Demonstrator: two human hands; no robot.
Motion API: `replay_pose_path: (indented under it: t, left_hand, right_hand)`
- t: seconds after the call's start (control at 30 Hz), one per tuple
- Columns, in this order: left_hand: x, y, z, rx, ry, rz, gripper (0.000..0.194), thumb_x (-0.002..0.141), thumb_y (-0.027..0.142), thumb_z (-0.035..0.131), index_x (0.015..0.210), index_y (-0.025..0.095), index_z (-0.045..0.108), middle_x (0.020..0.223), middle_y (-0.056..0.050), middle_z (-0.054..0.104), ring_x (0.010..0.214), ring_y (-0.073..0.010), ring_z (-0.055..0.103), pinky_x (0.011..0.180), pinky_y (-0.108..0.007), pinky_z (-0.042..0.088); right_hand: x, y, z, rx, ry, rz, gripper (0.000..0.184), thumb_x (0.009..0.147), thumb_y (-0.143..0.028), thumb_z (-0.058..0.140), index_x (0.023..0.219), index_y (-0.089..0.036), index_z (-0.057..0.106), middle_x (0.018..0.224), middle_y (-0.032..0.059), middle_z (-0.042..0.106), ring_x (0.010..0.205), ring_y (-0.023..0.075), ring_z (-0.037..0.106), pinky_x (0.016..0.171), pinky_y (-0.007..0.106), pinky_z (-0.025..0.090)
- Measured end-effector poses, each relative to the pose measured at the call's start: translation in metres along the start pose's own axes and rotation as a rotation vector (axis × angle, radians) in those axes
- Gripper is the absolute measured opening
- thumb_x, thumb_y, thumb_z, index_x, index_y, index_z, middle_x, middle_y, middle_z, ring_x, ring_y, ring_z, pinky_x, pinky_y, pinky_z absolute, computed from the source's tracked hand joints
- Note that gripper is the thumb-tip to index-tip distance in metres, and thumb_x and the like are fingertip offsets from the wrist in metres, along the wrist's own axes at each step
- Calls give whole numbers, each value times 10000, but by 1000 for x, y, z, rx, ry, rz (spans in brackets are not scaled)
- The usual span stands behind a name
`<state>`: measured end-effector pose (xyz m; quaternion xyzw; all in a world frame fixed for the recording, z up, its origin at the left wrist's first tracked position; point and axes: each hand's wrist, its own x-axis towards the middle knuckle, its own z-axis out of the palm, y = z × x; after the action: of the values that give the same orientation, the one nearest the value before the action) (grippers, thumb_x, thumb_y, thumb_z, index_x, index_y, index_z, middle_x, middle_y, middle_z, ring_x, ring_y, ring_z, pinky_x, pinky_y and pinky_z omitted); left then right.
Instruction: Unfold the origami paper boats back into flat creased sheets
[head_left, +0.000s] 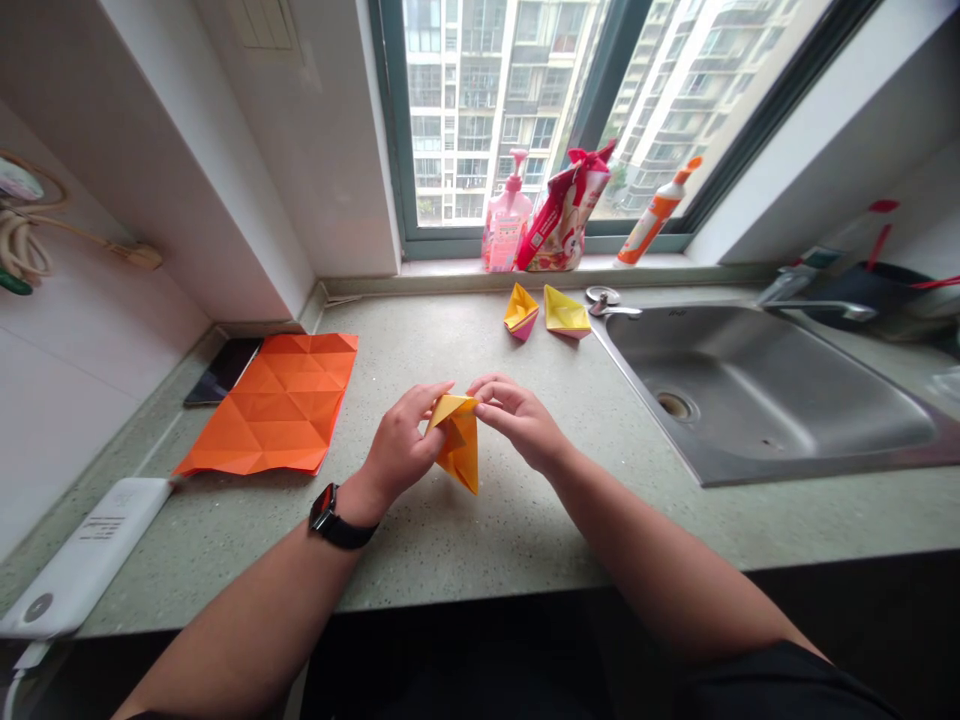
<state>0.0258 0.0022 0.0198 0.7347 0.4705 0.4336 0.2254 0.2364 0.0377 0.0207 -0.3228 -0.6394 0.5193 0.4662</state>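
Observation:
A yellow-orange piece of folded origami paper [463, 455] is held up over the counter, its pointed end hanging down. My left hand [401, 440], with a black watch on the wrist, grips its left side, the thumb partly inside the fold. At its upper right corner, my right hand [521, 418] pinches the edge between thumb and fingers. Farther back stand two small folded paper boats, one orange-yellow and pink [521, 312], the other yellow [566, 314].
Creased orange paper [281, 405] lies at the left, partly over a dark flat device [223, 372]. A white power bank [90, 555] rests at the front left. To the right is a steel sink [772, 390]. A pink pump bottle [507, 220], red bag and orange bottle line the windowsill.

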Motion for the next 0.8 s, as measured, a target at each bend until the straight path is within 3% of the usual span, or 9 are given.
replay_pose_path:
  t: [0.1,0.37,0.5,0.57,0.63,0.73,0.8]
  left_hand:
    - [1,-1,0,-24,20,-24,401,1011,319,601,1390,225,694,1298,-96,746,1079,-222,745,905,-348,667]
    - [2,-3,-1,-24,40,-83,440,973,291,617,1401,227,698,1243,-92,756,974,-195,747,818,-306,654]
    - [5,-3,-6,45,-68,-157,414,952,301,604,1329,212,750,996,-47,788,745,-169,698,691,-281,594]
    - [7,-2,-8,77,-178,-170,382,947,277,567,1255,229,787,902,-18,794,720,-182,698,686,-287,567]
    - [8,-1,-8,72,-238,-166,396,938,240,527,1225,254,799,942,-5,820,791,-205,737,725,-294,565]
    - [9,-3,-7,58,-198,-172,428,934,211,495,1249,258,781,1050,-12,837,891,-226,768,773,-296,571]
    - [10,-6,-7,91,-113,-218,426,942,217,495,1274,238,761,1031,-30,832,871,-232,765,753,-299,564]
  right_hand:
    - [1,-5,-3,61,-16,55,386,855,-568,807,753,-220,676,1081,61,676,1035,232,654,962,408,559]
    - [5,-17,-7,305,-69,236,233,812,-450,696,747,-234,637,953,60,736,902,244,698,869,421,598]
    - [8,-13,-14,324,-14,326,223,842,-458,600,843,-244,663,935,82,776,890,279,729,856,474,617]
    - [11,-8,-17,328,20,334,211,845,-448,584,856,-246,646,940,88,780,881,287,736,843,483,618]
    - [13,-3,-19,317,39,338,199,842,-448,596,851,-251,625,952,82,773,902,287,740,858,483,614]
    - [14,3,-17,228,147,274,224,858,-484,626,871,-261,597,991,63,754,973,273,733,899,464,608]
    - [11,3,-15,88,279,153,243,887,-505,645,925,-268,604,991,45,733,975,250,718,905,430,599]
